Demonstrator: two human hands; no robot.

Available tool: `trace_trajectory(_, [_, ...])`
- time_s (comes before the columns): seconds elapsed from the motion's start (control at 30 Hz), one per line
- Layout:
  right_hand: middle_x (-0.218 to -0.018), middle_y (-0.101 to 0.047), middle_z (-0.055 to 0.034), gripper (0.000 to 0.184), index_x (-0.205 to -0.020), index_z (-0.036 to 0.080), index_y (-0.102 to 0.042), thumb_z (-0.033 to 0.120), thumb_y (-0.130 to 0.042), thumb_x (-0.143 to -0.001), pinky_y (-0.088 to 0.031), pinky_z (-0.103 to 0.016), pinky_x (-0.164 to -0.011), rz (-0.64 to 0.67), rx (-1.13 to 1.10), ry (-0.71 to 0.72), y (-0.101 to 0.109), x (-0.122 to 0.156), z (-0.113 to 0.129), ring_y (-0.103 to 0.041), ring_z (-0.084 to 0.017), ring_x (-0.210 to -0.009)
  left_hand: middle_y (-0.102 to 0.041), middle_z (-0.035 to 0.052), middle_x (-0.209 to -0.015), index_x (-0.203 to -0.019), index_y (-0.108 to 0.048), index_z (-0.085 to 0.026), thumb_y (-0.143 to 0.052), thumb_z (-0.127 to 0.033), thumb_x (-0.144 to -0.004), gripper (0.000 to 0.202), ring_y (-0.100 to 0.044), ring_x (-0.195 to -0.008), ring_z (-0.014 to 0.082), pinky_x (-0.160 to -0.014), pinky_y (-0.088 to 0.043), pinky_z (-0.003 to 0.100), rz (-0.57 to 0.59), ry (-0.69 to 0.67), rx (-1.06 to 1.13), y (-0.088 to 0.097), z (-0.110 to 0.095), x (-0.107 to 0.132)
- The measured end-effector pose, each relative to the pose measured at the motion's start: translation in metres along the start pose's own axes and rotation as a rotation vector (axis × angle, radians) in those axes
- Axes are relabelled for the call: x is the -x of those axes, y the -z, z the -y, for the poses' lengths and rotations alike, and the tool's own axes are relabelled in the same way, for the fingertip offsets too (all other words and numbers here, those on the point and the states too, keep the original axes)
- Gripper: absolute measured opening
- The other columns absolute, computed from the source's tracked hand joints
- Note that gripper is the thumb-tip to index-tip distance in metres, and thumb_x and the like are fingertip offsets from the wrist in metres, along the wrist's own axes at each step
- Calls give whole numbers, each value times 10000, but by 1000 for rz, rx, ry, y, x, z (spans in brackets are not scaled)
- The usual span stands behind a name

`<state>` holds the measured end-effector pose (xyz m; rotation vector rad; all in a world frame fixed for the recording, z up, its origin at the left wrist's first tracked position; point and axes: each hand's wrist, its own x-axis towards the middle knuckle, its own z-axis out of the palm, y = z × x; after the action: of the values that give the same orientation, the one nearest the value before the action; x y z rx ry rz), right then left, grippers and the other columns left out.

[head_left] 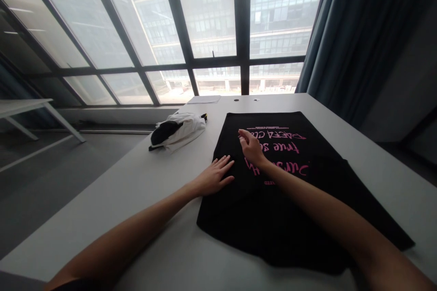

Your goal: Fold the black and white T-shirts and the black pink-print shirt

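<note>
A black T-shirt (273, 223) lies spread out on the white table. Pink lettering across it appears upside down from where I look. My left hand (215, 176) rests flat on the shirt's left edge, fingers stretched and slightly apart. Over the printed part is my right hand (251, 148), turned on its side with loosely bent fingers and nothing seen in them. It covers some of the letters, and I cannot tell how firmly it touches the cloth.
To the left on the white table (136, 200) sits a crumpled white and black bundle of cloth (184, 128). A sheet of paper (205, 99) lies at the far edge. Beyond are large windows, a blue curtain (341, 32) on the right and another table (23, 105) at left.
</note>
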<state>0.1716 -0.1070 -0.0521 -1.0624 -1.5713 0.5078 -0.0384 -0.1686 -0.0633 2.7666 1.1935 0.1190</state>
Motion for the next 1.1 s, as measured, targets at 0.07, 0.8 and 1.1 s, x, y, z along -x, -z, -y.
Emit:
trace_trajectory(0.07, [-1265, -689, -100, 390, -1256, 168, -659, 224, -459, -927, -454, -400, -1090, 11, 12, -38, 9, -7, 4, -627, -223, -1202, -155, 114, -1649, -1581, -270, -196, -327, -604, -1022, 694, -119, -1532, 266, -1237, -141, 466, 12, 18, -10, -3, -2, -6])
trace_trajectory(0.8, [-1597, -348, -128, 660, -1518, 131, -399, 512, -280, -994, -225, -567, -1195, 284, 1069, -299, 238, 126, -86, -244, -293, -1502, -121, 152, -1650, -1587, -249, -138, -293, -707, -973, 839, -85, -1532, 315, -1222, -139, 526, -56, 169, -51, -21, -31, -29])
trace_trajectory(1.1, [-1612, -309, -121, 677, -1536, 123, -366, 525, -253, -1003, -218, -562, -1198, 295, 1081, -307, 237, 124, -83, -234, -281, -1506, -115, 151, -1650, -1586, -244, -125, -273, -707, -973, 845, -67, -1534, 315, -1224, -99, 525, -42, 119, -68, -19, -33, -27])
